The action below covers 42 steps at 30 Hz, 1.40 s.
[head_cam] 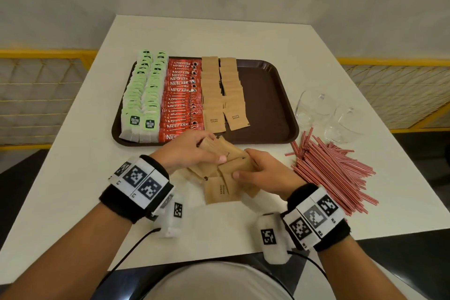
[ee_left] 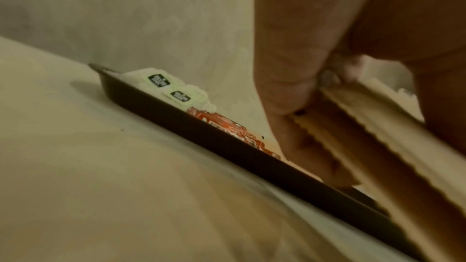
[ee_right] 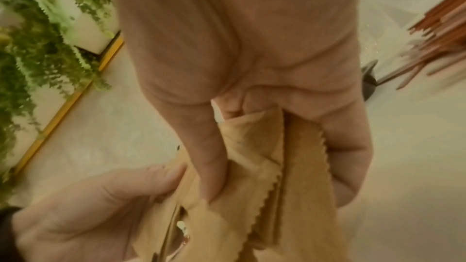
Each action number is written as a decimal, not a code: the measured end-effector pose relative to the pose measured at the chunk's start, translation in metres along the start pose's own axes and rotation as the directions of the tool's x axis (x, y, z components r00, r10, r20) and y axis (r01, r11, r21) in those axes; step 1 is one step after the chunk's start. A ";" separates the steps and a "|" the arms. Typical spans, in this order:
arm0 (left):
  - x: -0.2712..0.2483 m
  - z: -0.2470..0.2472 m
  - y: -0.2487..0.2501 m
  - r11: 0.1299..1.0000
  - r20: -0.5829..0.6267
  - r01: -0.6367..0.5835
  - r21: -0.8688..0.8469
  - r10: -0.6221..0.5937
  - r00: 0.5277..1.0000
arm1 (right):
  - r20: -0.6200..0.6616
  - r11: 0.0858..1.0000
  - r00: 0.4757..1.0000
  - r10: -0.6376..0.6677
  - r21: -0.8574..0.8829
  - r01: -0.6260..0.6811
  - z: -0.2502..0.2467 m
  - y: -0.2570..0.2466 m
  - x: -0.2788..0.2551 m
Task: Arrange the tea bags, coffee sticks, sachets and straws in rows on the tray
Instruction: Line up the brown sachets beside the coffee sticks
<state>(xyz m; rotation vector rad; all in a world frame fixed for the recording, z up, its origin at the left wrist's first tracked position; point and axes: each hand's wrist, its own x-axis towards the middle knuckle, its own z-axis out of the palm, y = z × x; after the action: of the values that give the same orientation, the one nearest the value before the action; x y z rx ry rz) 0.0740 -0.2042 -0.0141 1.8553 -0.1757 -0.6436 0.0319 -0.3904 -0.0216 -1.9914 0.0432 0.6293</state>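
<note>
Brown sugar sachets (head_cam: 220, 153) are gripped by the left hand (head_cam: 192, 151) and right hand (head_cam: 263, 173), fingers curled round them, at frame centre; more sachets are laid in rows on the tray (head_cam: 270, 105) above.

Loose sachets (head_cam: 220, 187) partly hidden under both hands.

Your tray (head_cam: 267, 105) sits at twelve o'clock on the table (head_cam: 73, 190), holding tea bags (head_cam: 142, 95), coffee sticks (head_cam: 181, 97) and sachets (head_cam: 222, 95) from nine toward three. Straws (head_cam: 333, 170) lie at three, cups (head_cam: 326, 114) behind them, loose sachets (head_cam: 220, 189) at six.
</note>
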 end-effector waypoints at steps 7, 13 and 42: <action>-0.005 0.000 -0.004 0.875 0.044 0.026 -0.484 -0.005 0.999 | -0.005 0.949 0.997 -0.071 0.308 0.069 -0.006 -0.010 0.004; -0.007 0.000 -0.003 0.767 -0.008 -0.017 -0.641 0.015 1.000 | -0.048 0.940 0.988 -0.144 0.307 0.152 -0.004 -0.031 0.015; -0.016 -0.036 -0.022 0.579 -0.386 -0.282 -0.765 -0.063 0.920 | 0.262 0.686 0.964 0.038 -0.709 0.165 0.044 -0.021 0.014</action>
<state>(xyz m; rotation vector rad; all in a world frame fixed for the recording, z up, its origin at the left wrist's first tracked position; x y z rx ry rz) 0.0754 -0.1592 -0.0199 0.9982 0.2395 -0.1812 0.0324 -0.3400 -0.0269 -2.6384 -0.5199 0.9595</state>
